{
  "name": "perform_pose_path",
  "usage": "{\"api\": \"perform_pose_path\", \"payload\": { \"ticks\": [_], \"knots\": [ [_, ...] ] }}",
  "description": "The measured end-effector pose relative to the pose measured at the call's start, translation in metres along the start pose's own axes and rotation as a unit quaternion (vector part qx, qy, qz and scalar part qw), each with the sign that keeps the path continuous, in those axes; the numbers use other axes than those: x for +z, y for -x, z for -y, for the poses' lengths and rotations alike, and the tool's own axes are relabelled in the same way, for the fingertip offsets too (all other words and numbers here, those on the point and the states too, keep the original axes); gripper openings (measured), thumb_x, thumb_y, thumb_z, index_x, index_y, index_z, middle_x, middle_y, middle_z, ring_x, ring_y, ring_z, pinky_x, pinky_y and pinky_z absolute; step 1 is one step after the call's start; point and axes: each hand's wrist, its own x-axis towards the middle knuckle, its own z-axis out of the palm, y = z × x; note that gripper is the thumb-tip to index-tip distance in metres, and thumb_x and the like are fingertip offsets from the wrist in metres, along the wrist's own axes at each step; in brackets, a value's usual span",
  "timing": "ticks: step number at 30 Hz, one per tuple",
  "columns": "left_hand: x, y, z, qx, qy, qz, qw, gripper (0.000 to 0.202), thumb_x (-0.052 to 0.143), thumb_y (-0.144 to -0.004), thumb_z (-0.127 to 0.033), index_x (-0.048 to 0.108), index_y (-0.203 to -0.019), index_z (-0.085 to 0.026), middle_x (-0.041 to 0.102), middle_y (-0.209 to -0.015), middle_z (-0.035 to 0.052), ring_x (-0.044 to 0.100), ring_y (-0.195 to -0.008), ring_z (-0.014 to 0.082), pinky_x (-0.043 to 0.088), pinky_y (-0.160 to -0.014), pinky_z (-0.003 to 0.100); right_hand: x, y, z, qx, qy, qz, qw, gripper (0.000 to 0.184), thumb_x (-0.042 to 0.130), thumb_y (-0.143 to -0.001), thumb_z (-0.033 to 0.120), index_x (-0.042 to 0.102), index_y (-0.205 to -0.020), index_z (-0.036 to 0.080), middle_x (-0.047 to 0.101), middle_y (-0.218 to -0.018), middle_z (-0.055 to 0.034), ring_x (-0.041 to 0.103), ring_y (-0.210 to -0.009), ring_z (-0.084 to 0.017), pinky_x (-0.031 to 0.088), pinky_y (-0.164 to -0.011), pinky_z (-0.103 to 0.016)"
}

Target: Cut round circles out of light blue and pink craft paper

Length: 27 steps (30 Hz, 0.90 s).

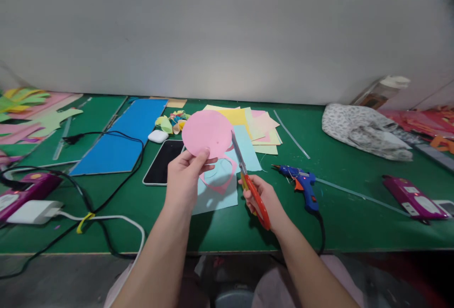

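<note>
Between thumb and fingers, my left hand (187,171) pinches the lower edge of a pink paper circle (206,130), raised above the table. My right hand (260,199) is closed round the orange handles of a pair of scissors (244,168). The blades point up and away, with their tips at the circle's right edge; I cannot tell whether they touch the paper. Beneath my hands, a pink paper offcut (223,186) with a curved cut edge lies on light blue paper (216,199).
A blue glue gun (301,182) with a long glue stick lies to the right. Left are a phone (158,168), a white case (158,136), a blue board (117,142) and tangled cables. Behind are coloured sheets (267,130) and paper curls (170,122). A white partition (213,38) borders the table.
</note>
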Motion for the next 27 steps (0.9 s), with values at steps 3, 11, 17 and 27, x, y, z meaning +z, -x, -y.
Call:
{"api": "perform_pose_path", "payload": {
  "ticks": [3,11,17,27],
  "knots": [
    [0.0005,-0.0002,0.0025,-0.005,0.017,-0.003,1.0,0.028,0.079,-0.061,-0.031,0.07,-0.084,-0.015,0.072,-0.075,0.0021,0.069,-0.066,0.0155,0.052,-0.055,0.021,0.0016,-0.0016,-0.0036,0.001,0.001,0.018,1.0,0.037,0.067,-0.059,0.036,0.054,-0.09,0.019,0.049,-0.055,0.0089,0.037,-0.039,-0.005,0.029,-0.04,-0.02],
    [0.0015,0.0047,0.003,-0.013,-0.071,0.048,0.996,0.024,0.079,-0.064,-0.032,0.071,-0.076,-0.013,0.07,-0.063,0.0024,0.068,-0.061,0.0156,0.054,-0.057,0.023,0.0032,0.0046,0.0032,-0.095,0.008,0.047,0.994,0.055,0.064,-0.064,0.064,0.051,-0.094,0.02,0.05,-0.065,0.0034,0.041,-0.048,-0.009,0.032,-0.047,-0.024],
    [0.0022,0.0057,0.0015,-0.021,-0.081,0.069,0.994,0.023,0.078,-0.063,-0.031,0.07,-0.075,-0.013,0.07,-0.062,0.0033,0.068,-0.062,0.0175,0.055,-0.057,0.025,0.0023,0.0039,-0.0006,-0.081,0.005,0.041,0.996,0.063,0.064,-0.062,0.069,0.051,-0.099,0.019,0.048,-0.069,0.0039,0.041,-0.049,-0.008,0.032,-0.048,-0.024],
    [0.0013,0.0046,-0.002,-0.018,-0.068,0.041,0.997,0.025,0.079,-0.061,-0.032,0.071,-0.074,-0.013,0.068,-0.06,0.0026,0.065,-0.057,0.0156,0.055,-0.057,0.026,0.003,-0.0005,0.0002,0.007,-0.063,0.01,0.998,0.039,0.066,-0.056,0.039,0.054,-0.088,0.02,0.05,-0.055,0.0076,0.04,-0.038,-0.006,0.026,-0.038,-0.02]
  ]
}}
